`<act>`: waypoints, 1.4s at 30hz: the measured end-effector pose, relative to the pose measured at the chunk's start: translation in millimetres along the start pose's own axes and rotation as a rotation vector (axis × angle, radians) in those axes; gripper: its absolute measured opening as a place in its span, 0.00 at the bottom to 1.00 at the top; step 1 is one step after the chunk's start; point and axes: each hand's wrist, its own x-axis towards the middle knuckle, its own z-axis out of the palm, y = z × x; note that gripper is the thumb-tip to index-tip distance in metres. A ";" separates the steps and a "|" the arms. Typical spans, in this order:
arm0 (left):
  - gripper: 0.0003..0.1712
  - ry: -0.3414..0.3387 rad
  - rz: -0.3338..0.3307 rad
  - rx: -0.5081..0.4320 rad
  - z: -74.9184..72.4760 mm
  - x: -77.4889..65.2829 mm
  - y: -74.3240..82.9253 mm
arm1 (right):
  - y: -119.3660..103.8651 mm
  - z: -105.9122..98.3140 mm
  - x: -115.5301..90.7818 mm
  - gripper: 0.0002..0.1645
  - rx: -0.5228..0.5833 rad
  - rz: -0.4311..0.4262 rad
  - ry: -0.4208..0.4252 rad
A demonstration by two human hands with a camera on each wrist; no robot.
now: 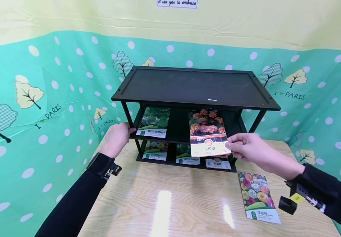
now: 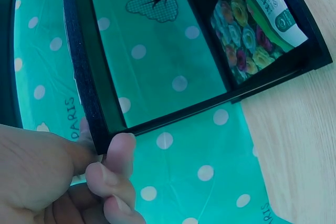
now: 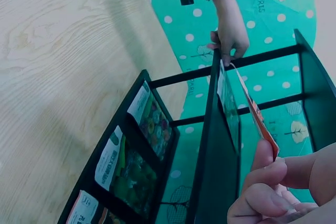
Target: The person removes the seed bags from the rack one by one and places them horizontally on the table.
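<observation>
A seed packet (image 1: pixel 207 133) with orange flowers tilts at the front of the middle tier of a black three-tier shelf (image 1: pixel 194 85). My right hand (image 1: pixel 251 149) pinches its lower right corner between thumb and fingers; the right wrist view shows the packet (image 3: pixel 255 111) nearly edge-on, above the tier. At the shelf's left side, my left hand (image 1: pixel 115 140) grips the front corner of that tier, its thumb and fingers (image 2: pixel 122 156) around the black frame. On the same tier, left of the orange packet, lies a green seed packet (image 1: pixel 155 120).
The bottom tier holds a rose-patterned packet (image 1: pixel 155 150), a green packet (image 1: pixel 187 155) and another orange-flower packet (image 1: pixel 217 163). Another rose-patterned packet (image 1: pixel 257 197) lies on the wooden table (image 1: pixel 123 200) at the right. A dotted cloth (image 1: pixel 51 131) hangs behind.
</observation>
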 end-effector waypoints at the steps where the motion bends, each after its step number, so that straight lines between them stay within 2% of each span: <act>1: 0.17 0.007 0.005 0.005 0.5 0.0 0.0 | 2.6 -0.7 -1.5 0.25 -0.002 -0.006 -0.002; 5: 0.18 0.010 0.008 0.010 2.8 0.2 -1.0 | 11.6 -2.8 -8.1 0.27 -0.009 -0.016 -0.003; 12: 0.18 -0.058 -0.051 -0.056 4.8 2.3 -2.7 | 22.8 -1.6 -16.7 0.32 0.023 0.024 0.007; 19: 0.17 -0.076 -0.061 -0.109 5.6 0.5 -3.1 | 37.9 0.8 -22.8 0.33 0.075 0.058 -0.004; 25: 0.16 -0.100 -0.056 -0.169 4.7 -1.1 -3.5 | 57.7 1.3 -26.4 0.37 0.100 0.085 0.021; 35: 0.15 -0.125 -0.090 -0.238 3.7 -1.1 -3.5 | 89.7 -2.7 -38.9 0.29 0.144 0.113 -0.104; 39: 0.14 -0.117 -0.088 -0.240 3.8 -0.9 -3.1 | 99.3 -3.7 -43.7 0.29 0.153 0.140 -0.103; 42: 0.15 -0.100 -0.065 -0.201 3.6 -1.0 -3.0 | 107.2 -5.6 -46.6 0.29 0.168 0.154 -0.090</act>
